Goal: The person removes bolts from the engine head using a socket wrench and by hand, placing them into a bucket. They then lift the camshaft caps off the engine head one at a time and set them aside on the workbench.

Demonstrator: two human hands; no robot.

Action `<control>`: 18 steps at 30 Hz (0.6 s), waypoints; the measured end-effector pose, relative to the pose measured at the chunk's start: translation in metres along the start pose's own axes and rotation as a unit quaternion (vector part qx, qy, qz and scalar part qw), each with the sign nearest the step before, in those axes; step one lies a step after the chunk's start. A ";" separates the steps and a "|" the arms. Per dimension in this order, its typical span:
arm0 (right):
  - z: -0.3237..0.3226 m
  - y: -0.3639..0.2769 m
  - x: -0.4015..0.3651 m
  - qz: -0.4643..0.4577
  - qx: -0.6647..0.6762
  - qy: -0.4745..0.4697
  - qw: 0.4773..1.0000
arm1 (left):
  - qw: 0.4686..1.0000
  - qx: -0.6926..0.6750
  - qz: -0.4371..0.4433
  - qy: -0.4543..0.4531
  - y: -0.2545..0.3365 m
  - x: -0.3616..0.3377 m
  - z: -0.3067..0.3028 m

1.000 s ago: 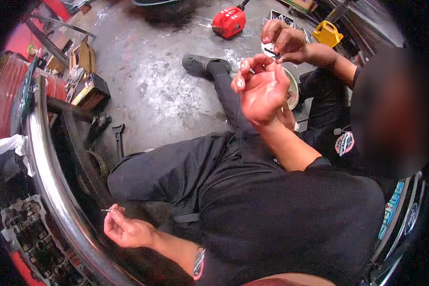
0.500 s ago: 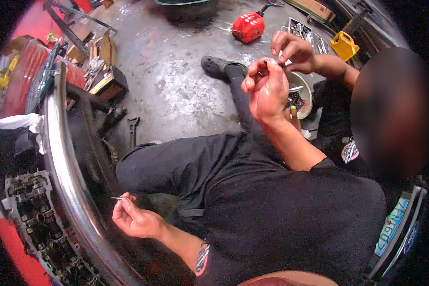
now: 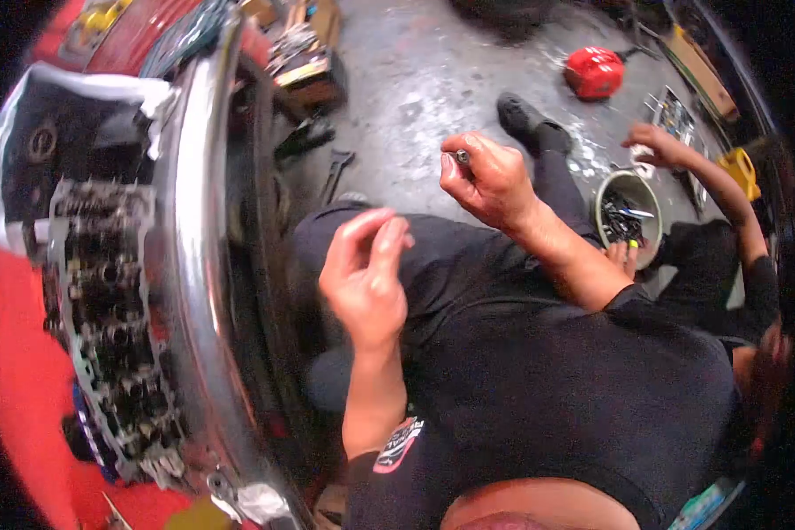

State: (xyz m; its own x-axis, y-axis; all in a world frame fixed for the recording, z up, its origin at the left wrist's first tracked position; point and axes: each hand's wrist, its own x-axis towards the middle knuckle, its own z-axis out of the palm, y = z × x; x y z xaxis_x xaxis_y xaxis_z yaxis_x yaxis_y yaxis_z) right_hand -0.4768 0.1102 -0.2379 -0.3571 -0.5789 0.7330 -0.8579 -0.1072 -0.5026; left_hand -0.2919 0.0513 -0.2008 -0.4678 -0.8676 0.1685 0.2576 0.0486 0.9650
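My right hand [image 3: 499,181] is closed in a fist around a small dark metal cylinder [image 3: 462,157]. Its round, recessed end pokes out between thumb and forefinger. Lower and to the left is my left hand [image 3: 366,283], raised over my knee with curled fingers and the tips close to the thumb. Motion blurs those fingertips, so what is between them cannot be made out. The two hands are apart. To the left of them lies an engine cylinder head [image 3: 110,309] with its inner parts exposed, beyond a shiny chrome bumper [image 3: 194,194].
A co-worker's hand [image 3: 658,146] hovers on the right, near a bucket [image 3: 605,208] of loose metal parts; other fingers touch its rim. A red container [image 3: 594,73] and a wrench [image 3: 334,177] lie on the floor. A box [image 3: 313,84] stands beyond the bumper.
The view has swung left. My left hand has come up nearer my right, and its thin metal pin no longer shows. My right hand has turned into a fist; the co-worker's hand has drawn away from it.
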 end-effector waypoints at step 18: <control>0.119 -0.057 0.031 -0.140 0.234 -0.219 0.937 | 0.935 0.230 0.155 0.221 -0.016 0.024 -0.063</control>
State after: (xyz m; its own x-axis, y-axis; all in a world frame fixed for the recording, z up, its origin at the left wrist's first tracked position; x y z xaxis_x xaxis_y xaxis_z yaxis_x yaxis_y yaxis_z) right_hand -0.3953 0.0016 -0.2413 0.1317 -0.7396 0.6601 -0.6023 -0.5886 -0.5393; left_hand -0.2546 -0.0017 -0.2252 -0.0085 -0.8912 0.4536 -0.1147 0.4515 0.8849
